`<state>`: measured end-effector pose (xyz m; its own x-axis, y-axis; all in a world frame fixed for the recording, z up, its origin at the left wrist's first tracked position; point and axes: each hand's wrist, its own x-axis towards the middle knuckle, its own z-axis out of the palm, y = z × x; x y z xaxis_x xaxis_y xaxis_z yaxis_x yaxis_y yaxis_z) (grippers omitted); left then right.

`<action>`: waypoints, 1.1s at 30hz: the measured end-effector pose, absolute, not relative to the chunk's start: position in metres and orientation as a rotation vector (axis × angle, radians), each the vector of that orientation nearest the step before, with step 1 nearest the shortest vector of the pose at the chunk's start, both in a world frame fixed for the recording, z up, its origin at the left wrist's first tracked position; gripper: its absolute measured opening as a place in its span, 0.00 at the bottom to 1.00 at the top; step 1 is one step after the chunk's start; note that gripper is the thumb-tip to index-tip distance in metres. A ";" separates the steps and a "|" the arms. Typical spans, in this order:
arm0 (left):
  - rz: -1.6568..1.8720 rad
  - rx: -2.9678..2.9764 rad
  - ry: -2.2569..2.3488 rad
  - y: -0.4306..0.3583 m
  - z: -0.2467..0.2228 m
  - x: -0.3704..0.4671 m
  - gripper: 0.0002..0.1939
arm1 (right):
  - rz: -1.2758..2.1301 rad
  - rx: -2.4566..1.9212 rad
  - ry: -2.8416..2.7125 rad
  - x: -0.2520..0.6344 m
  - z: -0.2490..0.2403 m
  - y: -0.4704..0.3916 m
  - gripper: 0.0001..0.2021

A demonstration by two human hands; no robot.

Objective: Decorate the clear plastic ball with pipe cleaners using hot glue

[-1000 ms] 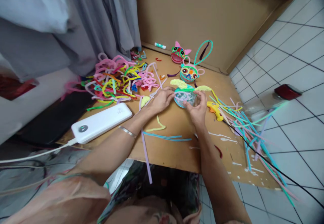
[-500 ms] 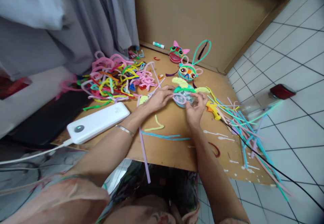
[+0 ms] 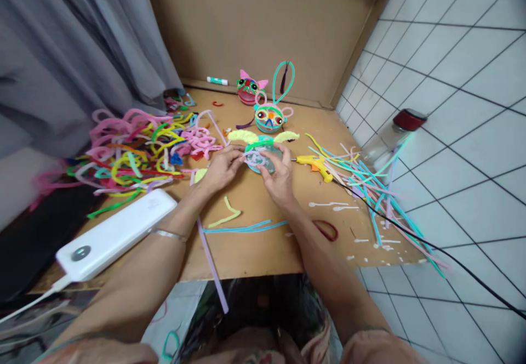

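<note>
A round clear craft piece (image 3: 263, 158) with a green and blue rim and two pale yellow wing-like strips (image 3: 243, 136) sits between my hands over the middle of the table. My left hand (image 3: 224, 168) pinches a lilac pipe-cleaner loop (image 3: 251, 157) at the left of its front. Around the right side of the piece curl the fingers of my right hand (image 3: 278, 177), the thumb low on the front. Just behind stands a finished-looking animal face (image 3: 269, 118) with round pink ears, and beyond it a red-mouthed one (image 3: 247, 91) with pink pointed ears.
Tangled colourful pipe cleaners (image 3: 135, 147) cover the table's left, behind a white power bank (image 3: 117, 235). On the right lie a yellow glue gun (image 3: 315, 166), its black cable, straight pipe cleaners (image 3: 370, 188) and a clear bottle with a dark red lid (image 3: 410, 118). Cardboard (image 3: 263, 29) stands behind.
The whole view has shifted, so the table and objects appear further left. Both hands remain at the craft piece, with the lilac loop still against its front.
</note>
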<state>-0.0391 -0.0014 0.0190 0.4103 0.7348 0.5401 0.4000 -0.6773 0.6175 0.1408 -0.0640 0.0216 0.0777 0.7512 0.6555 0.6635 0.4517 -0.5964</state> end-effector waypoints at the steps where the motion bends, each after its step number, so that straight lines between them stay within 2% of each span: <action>1: 1.160 2.272 0.975 -0.001 0.019 -0.040 0.20 | 0.105 -1.255 -1.631 0.141 0.021 -0.064 0.12; 22: 1.193 2.136 0.917 -0.006 0.023 -0.029 0.16 | -0.068 -1.211 -1.661 0.155 0.019 -0.059 0.11; 33: 1.159 2.112 0.972 -0.007 0.025 -0.028 0.18 | -0.169 -1.189 -1.732 0.160 0.022 -0.058 0.12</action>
<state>-0.0276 -0.0070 0.0252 0.3709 0.7954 0.4794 0.3334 -0.5958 0.7307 0.1602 -0.0585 0.0223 -0.0303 0.6321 0.7743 0.7696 0.5091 -0.3855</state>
